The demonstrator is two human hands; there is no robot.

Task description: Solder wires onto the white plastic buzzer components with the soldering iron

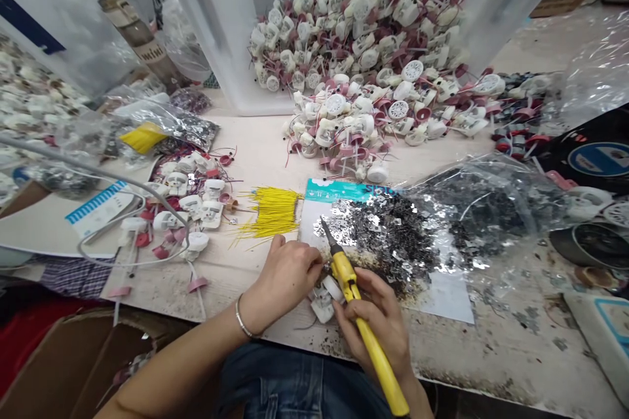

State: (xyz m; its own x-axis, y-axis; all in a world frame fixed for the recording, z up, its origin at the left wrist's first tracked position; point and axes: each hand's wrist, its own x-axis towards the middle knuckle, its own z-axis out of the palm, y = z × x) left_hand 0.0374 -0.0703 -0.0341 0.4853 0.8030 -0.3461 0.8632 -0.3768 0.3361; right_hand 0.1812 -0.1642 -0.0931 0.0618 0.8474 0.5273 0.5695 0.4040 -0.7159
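Just left of my fingers the yellow wires (pixel 272 213) lie within easy reach, while my left hand (pixel 285 275) closes on the white fitting (pixel 327 301) to steady it and my right hand (pixel 378 334) grips the soldering iron (pixel 351 288) across it, tip toward the metal scraps (pixel 388 242).

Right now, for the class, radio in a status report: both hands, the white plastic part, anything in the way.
Left hand holding white plastic part. Right hand gripping yellow-handled soldering iron, tip toward silver metal pieces. Those pieces heaped beside the hands.
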